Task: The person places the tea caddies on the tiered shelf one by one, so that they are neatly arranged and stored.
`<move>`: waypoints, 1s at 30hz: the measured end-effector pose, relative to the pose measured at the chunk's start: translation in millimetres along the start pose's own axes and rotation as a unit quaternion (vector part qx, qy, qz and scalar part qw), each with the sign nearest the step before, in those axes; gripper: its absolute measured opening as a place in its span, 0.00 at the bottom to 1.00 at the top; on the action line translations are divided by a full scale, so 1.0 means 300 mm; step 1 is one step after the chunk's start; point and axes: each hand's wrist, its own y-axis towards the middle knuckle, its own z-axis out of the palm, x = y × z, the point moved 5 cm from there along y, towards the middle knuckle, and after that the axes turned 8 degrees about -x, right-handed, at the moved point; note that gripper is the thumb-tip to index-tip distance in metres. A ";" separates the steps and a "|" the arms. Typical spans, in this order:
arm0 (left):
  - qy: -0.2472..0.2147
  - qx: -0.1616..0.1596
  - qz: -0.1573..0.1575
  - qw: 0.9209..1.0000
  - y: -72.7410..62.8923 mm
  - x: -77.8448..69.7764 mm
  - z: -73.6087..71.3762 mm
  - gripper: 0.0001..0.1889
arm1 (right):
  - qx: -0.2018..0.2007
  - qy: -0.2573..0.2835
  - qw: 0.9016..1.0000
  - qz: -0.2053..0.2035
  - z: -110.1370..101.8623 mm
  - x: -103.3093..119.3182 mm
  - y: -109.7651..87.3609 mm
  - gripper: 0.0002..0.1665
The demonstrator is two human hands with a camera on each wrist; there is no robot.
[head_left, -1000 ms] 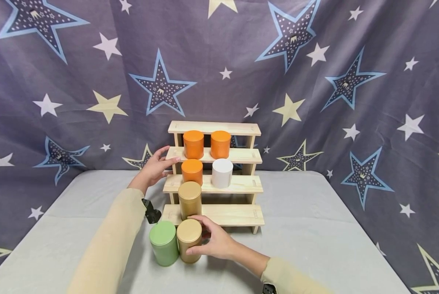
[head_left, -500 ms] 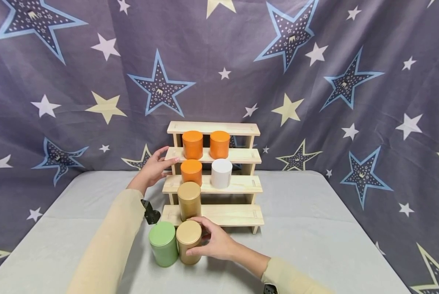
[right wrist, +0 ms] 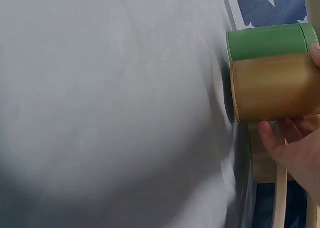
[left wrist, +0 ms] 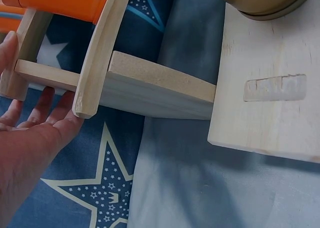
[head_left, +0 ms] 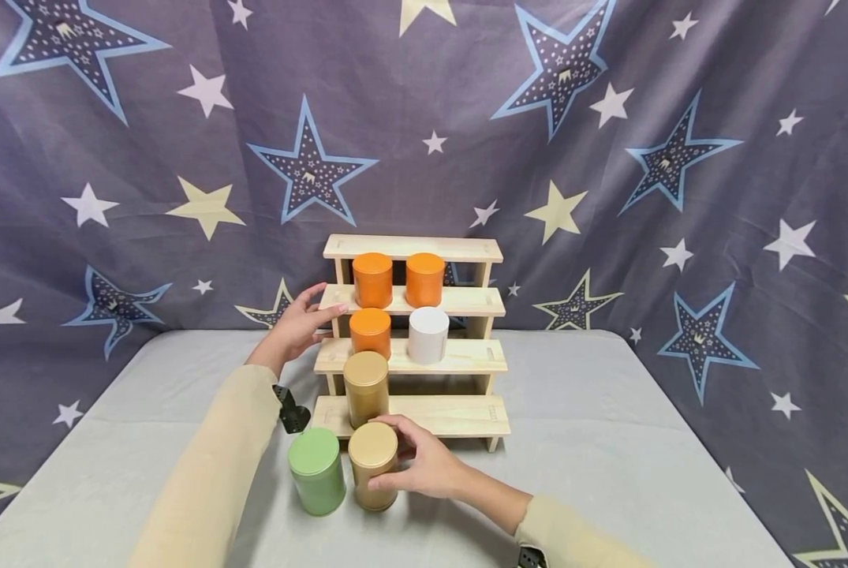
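Note:
A tiered wooden display rack (head_left: pixel 445 416) stands in the middle of the table. At its left end my left hand (head_left: pixel 299 327) holds the rack, fingers and thumb around its side in the left wrist view (left wrist: pixel 37 138). My right hand (head_left: pixel 427 465) grips a gold canister (head_left: pixel 374 473) in front of the rack, thumb and fingers around its side. To the left of that canister stands a green canister (head_left: pixel 317 477), a narrow gap between them. Another gold canister (head_left: pixel 366 390) stands upright on the lowest step.
Two orange canisters (head_left: pixel 372 281) stand on the second step from the top. Below them are an orange canister (head_left: pixel 370 333) and a white canister (head_left: pixel 427 335). A star-patterned curtain (head_left: pixel 424 181) hangs behind the grey-covered table (head_left: pixel 587 457).
The right hand has shifted the gold canister slightly to the right, so a gap now shows between it and the green one. My left hand stays on the rack.

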 end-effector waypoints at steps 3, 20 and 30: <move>-0.002 0.001 -0.001 1.000 0.000 0.000 -0.001 0.45 | 0.003 -0.001 1.000 0.000 -0.008 0.000 -0.004 0.41; -0.002 0.001 -0.003 1.000 0.001 0.014 -0.009 0.46 | -0.013 -0.022 0.999 -0.040 -0.149 0.072 -0.024 0.41; -0.005 0.001 -0.003 1.000 0.006 0.005 -0.006 0.46 | -0.074 -0.031 0.994 -0.068 -0.252 0.100 -0.006 0.41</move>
